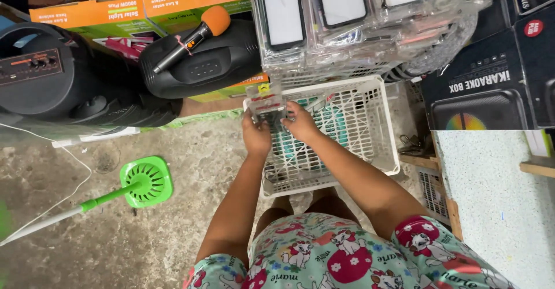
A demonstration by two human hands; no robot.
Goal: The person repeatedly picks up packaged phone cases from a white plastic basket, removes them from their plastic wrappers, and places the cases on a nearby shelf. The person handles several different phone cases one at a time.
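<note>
Both hands grip a small clear plastic packet [266, 105] with a dark item inside, held over the near left corner of a white plastic crate [378, 127]. My left hand [255, 135] pinches its lower left side. My right hand [300, 122] holds its right edge. The crate sits on the floor in front of my knees, with teal and dark packets lying in it.
Stacks of clear-wrapped packets [347, 17] rise behind the crate. A black speaker with an orange-headed microphone [193, 37] sits to the left, before orange boxes [139, 8]. A green-based stand [144, 180] lies on the concrete floor. A dark speaker box [491, 86] and speckled counter [497, 202] are right.
</note>
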